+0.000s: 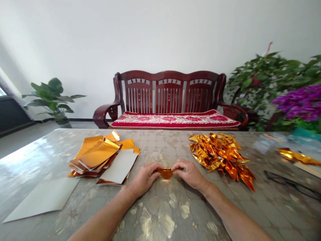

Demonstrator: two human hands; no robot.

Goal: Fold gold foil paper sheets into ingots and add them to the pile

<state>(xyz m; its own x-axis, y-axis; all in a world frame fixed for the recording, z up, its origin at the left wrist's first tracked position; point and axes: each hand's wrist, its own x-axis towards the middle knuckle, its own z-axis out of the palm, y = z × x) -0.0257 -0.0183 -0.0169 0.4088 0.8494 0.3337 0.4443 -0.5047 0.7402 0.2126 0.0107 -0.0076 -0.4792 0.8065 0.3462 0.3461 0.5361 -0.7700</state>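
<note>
The person's left hand [146, 178] pinches one end of a small folded foil [166, 173] between thumb and fingers, and the right hand [188, 172] pinches the other end. The foil sits between the hands, near the middle of the table [160, 217]; whether it touches the tabletop is hard to tell.

Beyond the left forearm lies a loose stack [96, 154] of orange foil sheets, some fanned out and curling. A pale sheet [119, 166] lies face up at its near right side, close to the left hand. Another pale sheet [43, 196] lies flat farther left.

Just past the right hand, a heap [219, 152] of crumpled, pointed foil pieces takes up that side, its tip reaching toward the right forearm. Farther right are dark-framed glasses [292, 183], a shiny foil strip [298, 156] and a clear bag [268, 142], with something teal [304, 136] behind them.

Across the table stands a dark red bench [169, 92] with a patterned cover [173, 119]; the table hides its lower part. A potted plant [54, 97] stands left, while leafy greenery [265, 75] and purple flowers [299, 102] crowd the right.
</note>
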